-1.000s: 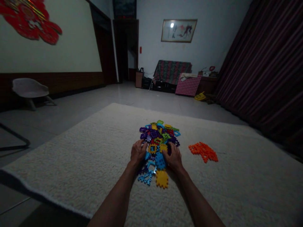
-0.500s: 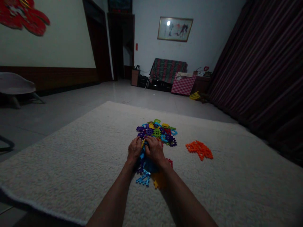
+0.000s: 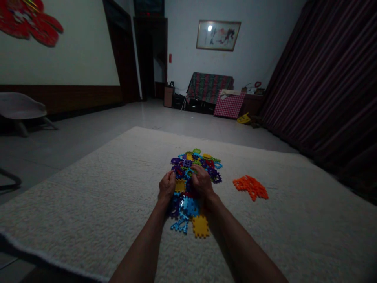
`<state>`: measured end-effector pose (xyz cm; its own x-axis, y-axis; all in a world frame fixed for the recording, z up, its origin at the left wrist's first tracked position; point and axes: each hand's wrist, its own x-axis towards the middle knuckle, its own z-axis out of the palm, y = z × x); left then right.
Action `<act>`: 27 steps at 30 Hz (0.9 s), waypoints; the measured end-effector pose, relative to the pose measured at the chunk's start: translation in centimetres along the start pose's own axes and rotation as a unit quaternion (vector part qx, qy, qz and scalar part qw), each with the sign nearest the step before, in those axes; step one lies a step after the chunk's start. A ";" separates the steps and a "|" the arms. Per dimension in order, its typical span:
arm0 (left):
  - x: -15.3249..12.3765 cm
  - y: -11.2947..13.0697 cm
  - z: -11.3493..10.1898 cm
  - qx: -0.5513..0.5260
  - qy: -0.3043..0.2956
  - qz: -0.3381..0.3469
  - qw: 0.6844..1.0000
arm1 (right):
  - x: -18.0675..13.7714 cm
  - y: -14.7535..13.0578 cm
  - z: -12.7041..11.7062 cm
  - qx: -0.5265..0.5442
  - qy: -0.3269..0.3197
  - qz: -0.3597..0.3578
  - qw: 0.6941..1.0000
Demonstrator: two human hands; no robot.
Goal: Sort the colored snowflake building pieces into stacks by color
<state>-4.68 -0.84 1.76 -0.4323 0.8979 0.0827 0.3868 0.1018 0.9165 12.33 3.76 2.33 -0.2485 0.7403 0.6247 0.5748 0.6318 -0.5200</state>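
Grip, left: left hand (image 3: 166, 186) rests curled on the near left side of the pile of multicoloured interlocking plastic tiles (image 3: 193, 173); whether its fingers pinch a piece, I cannot tell.
Grip, right: right hand (image 3: 202, 181) lies on the middle of the pile, fingers bent down among the tiles; a hold on any one piece cannot be made out in the dim light.
Pile: sits near the middle of the cream shaggy rug (image 3: 88, 204), spreading toward the person, where a yellow square tile (image 3: 200, 226) and a light blue open-frame tile (image 3: 180, 225) lie flat between the forearms.
Apart: a small cluster of orange tiles (image 3: 250, 187) lies to the right of the pile, well clear of it.
Handling: the tiles look light, thin and stiff, with toothed edges that likely snag on each other; a pinch at an edge or through an open frame seems best.
Room: grey chair (image 3: 19, 107) by the left wall.
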 end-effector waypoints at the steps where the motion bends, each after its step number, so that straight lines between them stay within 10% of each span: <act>1: 0.0 0.0 0.0 -0.003 0.000 -0.003 1.000 | 1.0 1.2 -0.2 -0.012 0.004 0.021 1.000; 11: 0.0 -0.5 0.6 -0.008 0.027 0.022 0.999 | 7.0 5.7 1.4 -0.177 -0.165 0.169 0.955; 16: -0.1 -0.3 0.7 -0.002 0.024 0.031 0.999 | 5.2 6.3 0.8 -0.167 -0.239 0.103 0.951; 27: 0.2 -0.8 0.8 0.011 0.020 0.039 0.999 | 0.2 7.0 -1.6 -0.089 -0.192 -0.002 0.977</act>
<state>-4.39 -0.42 0.75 -0.4327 0.8853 0.1704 0.4383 0.0413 0.8979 17.57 7.94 -0.25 -0.5055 0.7914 0.3437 0.6911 0.6099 -0.3879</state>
